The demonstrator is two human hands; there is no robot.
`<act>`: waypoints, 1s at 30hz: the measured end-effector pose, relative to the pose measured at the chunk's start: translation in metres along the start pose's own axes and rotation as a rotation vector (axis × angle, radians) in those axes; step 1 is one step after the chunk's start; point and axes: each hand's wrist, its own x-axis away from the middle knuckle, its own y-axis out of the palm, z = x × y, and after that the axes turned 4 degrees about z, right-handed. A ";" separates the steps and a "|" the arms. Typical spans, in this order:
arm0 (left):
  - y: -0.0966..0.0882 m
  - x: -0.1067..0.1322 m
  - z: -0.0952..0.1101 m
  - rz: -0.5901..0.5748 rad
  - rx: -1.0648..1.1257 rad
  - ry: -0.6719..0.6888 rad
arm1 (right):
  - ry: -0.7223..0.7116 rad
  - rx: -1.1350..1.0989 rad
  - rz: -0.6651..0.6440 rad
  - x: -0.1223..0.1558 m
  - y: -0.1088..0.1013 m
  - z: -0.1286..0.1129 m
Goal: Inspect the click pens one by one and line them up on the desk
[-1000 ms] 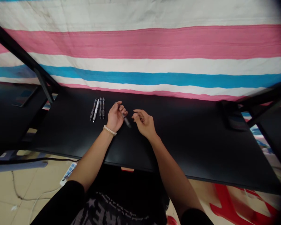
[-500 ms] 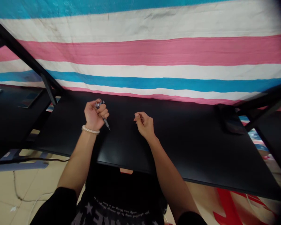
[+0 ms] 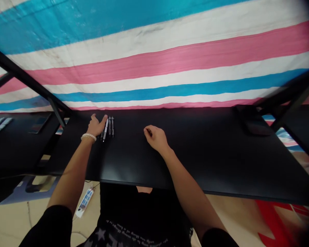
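Your left hand (image 3: 95, 125), white beaded bracelet (image 3: 88, 137) at the wrist: open, fingers spread, pinching nothing, its edge against a row of slim black and white pens (image 3: 109, 127) lying side by side on the matte black table (image 3: 195, 161). Your right hand (image 3: 154, 137): loosely curled, resting on the table well apart from the pens, nothing visible in it. Pink, white and blue striped tarpaulin (image 3: 154, 65) hangs behind.

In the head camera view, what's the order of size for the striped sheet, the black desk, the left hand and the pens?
Largest to smallest:
1. Striped sheet
2. Black desk
3. Left hand
4. Pens, which look alike, so I won't rank them among themselves.
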 end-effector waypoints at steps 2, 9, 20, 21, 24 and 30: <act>0.007 0.014 0.008 -0.028 -0.216 0.011 | -0.010 0.007 0.000 0.000 0.000 0.001; 0.052 0.039 0.042 -0.046 -0.108 0.055 | -0.017 0.011 -0.040 0.002 0.004 0.002; 0.097 0.098 0.083 0.018 0.713 0.458 | 0.001 -0.476 -0.099 0.004 0.016 0.005; 0.104 0.104 0.084 0.036 0.740 0.508 | -0.019 -0.509 -0.098 0.004 0.017 0.005; 0.123 0.117 0.080 0.062 0.818 0.605 | -0.045 -0.553 -0.136 0.005 0.017 0.003; 0.133 0.129 0.075 0.076 0.908 0.549 | -0.071 -0.524 -0.177 0.008 0.016 0.000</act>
